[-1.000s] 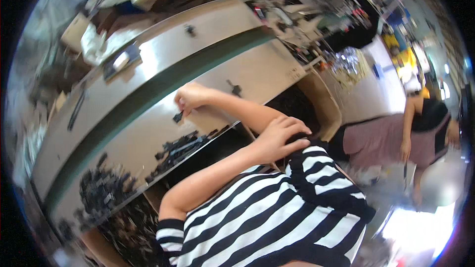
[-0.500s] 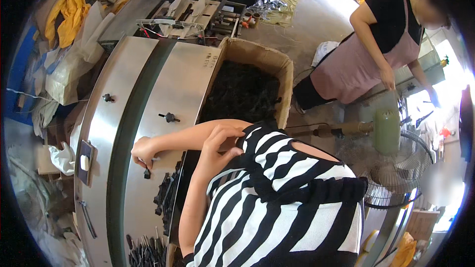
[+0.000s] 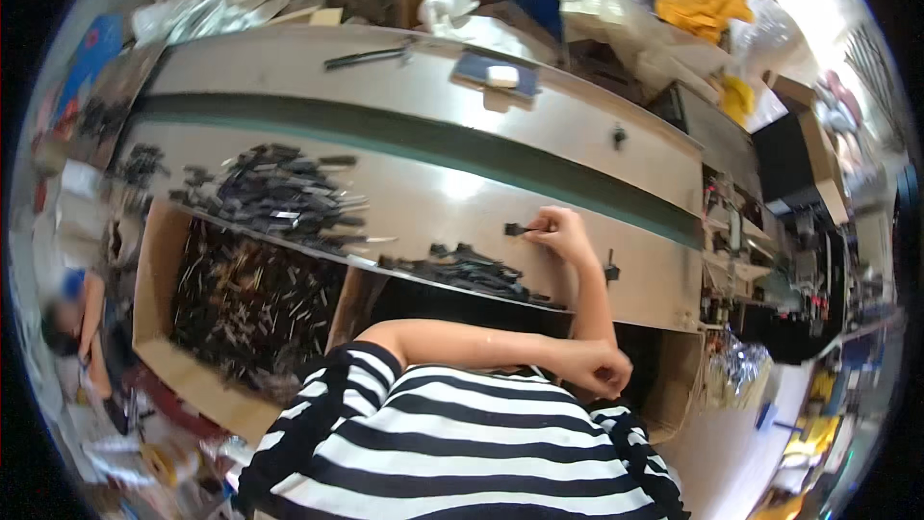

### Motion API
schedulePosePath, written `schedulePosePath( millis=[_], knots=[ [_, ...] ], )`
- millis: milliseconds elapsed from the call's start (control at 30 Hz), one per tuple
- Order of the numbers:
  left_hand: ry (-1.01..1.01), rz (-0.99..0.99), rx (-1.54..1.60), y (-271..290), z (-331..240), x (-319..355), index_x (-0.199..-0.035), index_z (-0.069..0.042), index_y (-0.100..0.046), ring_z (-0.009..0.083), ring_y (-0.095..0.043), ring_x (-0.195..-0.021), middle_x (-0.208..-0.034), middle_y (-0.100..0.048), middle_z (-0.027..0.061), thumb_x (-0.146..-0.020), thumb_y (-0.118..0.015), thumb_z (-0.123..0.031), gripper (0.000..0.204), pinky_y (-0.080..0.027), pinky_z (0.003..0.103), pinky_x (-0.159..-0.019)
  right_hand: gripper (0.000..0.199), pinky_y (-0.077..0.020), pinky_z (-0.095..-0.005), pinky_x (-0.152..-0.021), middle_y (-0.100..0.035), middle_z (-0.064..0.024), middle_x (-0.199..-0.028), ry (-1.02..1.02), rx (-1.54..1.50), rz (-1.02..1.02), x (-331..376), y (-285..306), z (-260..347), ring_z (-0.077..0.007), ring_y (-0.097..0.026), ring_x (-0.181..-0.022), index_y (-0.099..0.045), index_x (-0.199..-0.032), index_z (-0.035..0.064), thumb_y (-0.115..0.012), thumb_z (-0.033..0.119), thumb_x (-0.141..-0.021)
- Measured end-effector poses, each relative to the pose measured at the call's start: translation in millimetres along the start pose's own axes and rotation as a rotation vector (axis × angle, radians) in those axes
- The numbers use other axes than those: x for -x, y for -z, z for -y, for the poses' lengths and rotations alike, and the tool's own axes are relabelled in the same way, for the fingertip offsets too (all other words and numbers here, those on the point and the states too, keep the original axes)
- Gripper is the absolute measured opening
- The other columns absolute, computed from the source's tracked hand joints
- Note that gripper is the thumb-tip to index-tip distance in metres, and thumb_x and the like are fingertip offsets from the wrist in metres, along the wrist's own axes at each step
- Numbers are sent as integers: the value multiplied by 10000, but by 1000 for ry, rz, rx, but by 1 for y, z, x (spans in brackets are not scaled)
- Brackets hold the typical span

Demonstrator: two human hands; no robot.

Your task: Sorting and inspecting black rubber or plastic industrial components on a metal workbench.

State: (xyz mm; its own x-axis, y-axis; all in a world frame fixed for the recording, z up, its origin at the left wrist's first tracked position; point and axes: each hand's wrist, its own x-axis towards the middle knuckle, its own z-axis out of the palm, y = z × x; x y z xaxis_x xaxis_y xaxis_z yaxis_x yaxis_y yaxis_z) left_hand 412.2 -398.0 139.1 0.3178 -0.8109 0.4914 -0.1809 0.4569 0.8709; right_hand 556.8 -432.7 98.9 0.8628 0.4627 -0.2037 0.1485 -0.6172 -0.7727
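Black small piece (image 3: 515,229) stayed pinched in right hand (image 3: 558,231), right of frame centre, above metal counter (image 3: 445,210); left hand (image 3: 599,368), curled closed, had come off right sleeve (image 3: 630,443); work apparently one-handed.

The scene is brightly lit overall, with strong white light washing out the upper right rim, a blown-out glare patch on the brushed-metal worktable (image 3: 414,197), and deep shade inside the cardboard box (image 3: 685,385) at the lower right. A soft shadow falls just below the small white block (image 3: 501,76). A slight blur softens the right hand (image 3: 560,233) and the heaped black pieces (image 3: 279,188), while the fisheye lens bows the table edges, smears the outer clutter and leaves black corners.
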Motion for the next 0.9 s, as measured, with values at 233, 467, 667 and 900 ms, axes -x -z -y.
schedulePosePath(
  millis=[233, 467, 667, 900],
  knots=[
    [-878, -1040, -890, 88, -175, 124, -859, -50, -614, 61, -547, -554, -671, -598, 18, -794, -702, -103, 122, -430, 214, -485, 173, -449, -295, -609, -564, -73, -715, 162, -49, -70, -2, -6, -13, -153, -550, -662, -625, -801, -16, -734, 100, -732],
    [-1094, -1043, -1466, 36, -229, 122, -754, -55, -426, 91, -470, -431, -815, -479, 54, -764, -638, 77, 250, -299, 205, -332, 127, -306, -247, -546, -401, -3, -658, 138, 61, -54, 3, 2, 4, -95, -346, -599, -582, -775, -16, -693, 46, -772],
    [-1398, -1081, -1639, 22, -251, 127, -697, -6, -415, 171, -530, -456, -828, -502, 88, -704, -647, 168, 290, -323, 252, -330, 113, -287, -246, -538, -397, 6, -652, 207, 24, 2, 2, -11, 23, -88, -340, -602, -599, -787, -13, -694, 47, -784],
    [-1090, -1254, -2183, 18, -272, 192, -1067, -150, -408, -2, -471, -441, -748, -457, -84, -995, -364, -155, 85, -336, 130, -353, 102, -283, -237, -524, -429, 11, -648, 169, -3, -35, 4, -5, 8, -77, -347, -594, -626, -802, 3, -707, 62, -785]
  ],
)
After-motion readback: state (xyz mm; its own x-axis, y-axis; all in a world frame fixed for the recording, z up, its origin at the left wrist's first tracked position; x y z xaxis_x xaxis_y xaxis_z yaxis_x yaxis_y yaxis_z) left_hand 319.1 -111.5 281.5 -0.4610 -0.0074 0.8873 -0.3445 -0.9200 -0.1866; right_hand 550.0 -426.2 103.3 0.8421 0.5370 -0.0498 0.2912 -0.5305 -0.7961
